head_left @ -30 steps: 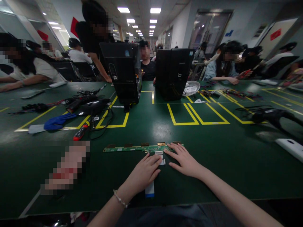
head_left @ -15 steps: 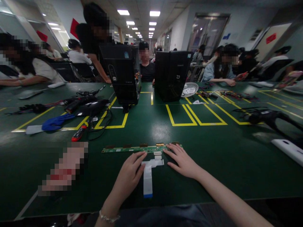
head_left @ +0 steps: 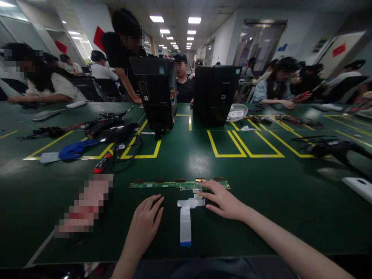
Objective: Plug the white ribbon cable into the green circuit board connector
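Neither hand grips anything in the head view. The right hand (head_left: pixel 223 201) lies flat and spread on the green table (head_left: pixel 261 201), palm down, its fingertips resting on the right part of the narrow green circuit board (head_left: pixel 162 184) and on the top end of the white ribbon cable (head_left: pixel 186 221). The left hand (head_left: pixel 145 224) is also open, fingers loosely together and pressed to the tabletop, holding nothing; it sits just left of the cable without touching it and below the board's middle stretch.

The circuit board lies flat and crosswise ahead of both hands, with small dark and gold tabs along its far edge. The ribbon cable runs from the board's near edge toward the person, forming a T: a short white crossbar under the right fingertips and a long strip ending in a blue tip near the table's front edge. So the cable lies between the two hands, nearer the right one.

Farther out, a red-handled screwdriver (head_left: pixel 101 164) and a tangle of black cords lie to the left, beside a blue glove (head_left: pixel 77 149). Two black computer cases (head_left: pixel 157 93) stand upright beyond yellow floor-tape rectangles, and a white mesh basket (head_left: pixel 236 112) sits to their right. Other people sit around the table's far side.
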Action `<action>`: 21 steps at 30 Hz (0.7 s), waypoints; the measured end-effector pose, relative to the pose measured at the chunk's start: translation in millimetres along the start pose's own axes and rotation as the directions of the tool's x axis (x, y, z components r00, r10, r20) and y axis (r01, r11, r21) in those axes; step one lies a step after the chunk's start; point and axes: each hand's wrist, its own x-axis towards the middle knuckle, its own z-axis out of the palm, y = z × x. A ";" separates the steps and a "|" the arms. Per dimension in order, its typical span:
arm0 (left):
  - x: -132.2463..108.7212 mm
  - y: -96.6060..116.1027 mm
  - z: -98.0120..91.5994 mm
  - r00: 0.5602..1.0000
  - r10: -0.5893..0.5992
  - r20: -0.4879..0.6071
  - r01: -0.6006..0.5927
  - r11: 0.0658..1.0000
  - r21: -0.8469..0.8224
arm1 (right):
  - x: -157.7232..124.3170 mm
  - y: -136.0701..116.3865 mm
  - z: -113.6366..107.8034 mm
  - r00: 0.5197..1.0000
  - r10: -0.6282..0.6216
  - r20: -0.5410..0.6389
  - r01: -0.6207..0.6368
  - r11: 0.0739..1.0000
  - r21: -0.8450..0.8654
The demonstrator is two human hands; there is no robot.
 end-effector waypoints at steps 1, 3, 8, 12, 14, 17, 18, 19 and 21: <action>1.2 0.6 -0.1 1.000 -0.003 0.006 0.003 1.000 -0.001 | 2.1 0.0 -0.5 1.000 -0.013 0.014 0.013 1.000 0.006; 2.4 1.2 -0.7 1.000 -0.010 0.016 0.010 1.000 -0.004 | 5.2 -0.3 -1.7 0.999 -0.013 0.036 0.013 1.000 0.017; 1.8 1.6 -2.0 0.999 -0.024 0.033 0.024 1.000 -0.006 | 4.5 -2.6 -3.6 0.997 0.046 0.054 -0.048 0.998 0.031; 2.0 2.7 -2.4 0.999 -0.040 0.034 0.040 0.999 -0.006 | 0.1 -3.6 -3.2 0.995 0.064 0.075 -0.065 0.998 0.023; 2.3 3.2 -2.8 0.999 -0.041 0.035 0.041 0.999 -0.005 | -0.9 -3.7 -2.8 0.995 0.069 0.073 -0.071 0.997 0.022; 2.4 3.5 -3.4 0.998 -0.039 0.046 0.039 0.999 0.001 | -0.9 -3.7 -2.5 0.994 0.078 0.074 -0.080 0.997 0.020; 2.4 3.6 -3.6 0.998 -0.039 0.048 0.039 0.999 0.002 | -0.7 -3.7 -2.5 0.994 0.079 0.076 -0.080 0.997 0.020; 2.5 3.6 -3.7 0.998 -0.038 0.050 0.038 0.999 0.002 | -0.6 -3.9 -2.5 0.994 0.079 0.078 -0.081 0.996 0.022; 2.6 3.7 -3.8 0.998 -0.037 0.047 0.037 0.999 0.000 | -0.6 -4.6 -2.6 0.993 0.084 0.078 -0.087 0.996 0.027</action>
